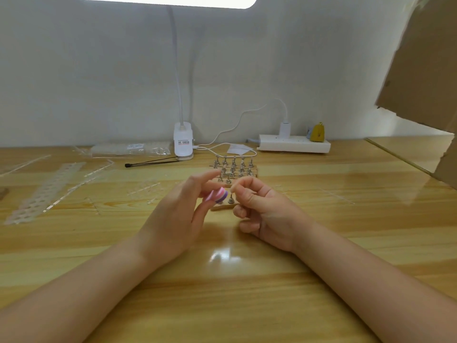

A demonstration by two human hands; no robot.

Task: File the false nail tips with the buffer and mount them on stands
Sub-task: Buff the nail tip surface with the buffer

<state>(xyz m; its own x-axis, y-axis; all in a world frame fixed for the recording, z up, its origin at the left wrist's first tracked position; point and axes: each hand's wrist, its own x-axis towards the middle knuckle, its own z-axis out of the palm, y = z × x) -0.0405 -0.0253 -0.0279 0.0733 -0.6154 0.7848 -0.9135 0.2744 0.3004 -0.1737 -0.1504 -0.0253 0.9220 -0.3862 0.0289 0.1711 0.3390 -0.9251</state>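
Left hand [173, 219] holds buffer [218, 195] just beside right hand [264, 214], near stands [233, 169].

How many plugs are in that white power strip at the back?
1: a white plug stands in the power strip near its middle, its cable looping left toward the lamp base. The strip's front face hides no others that I can see.

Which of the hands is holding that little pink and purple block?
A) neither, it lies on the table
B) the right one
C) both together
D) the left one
D: the pink and purple buffer sits between the fingers of the left hand, while the right hand pinches something too small to make out, apart from the block.
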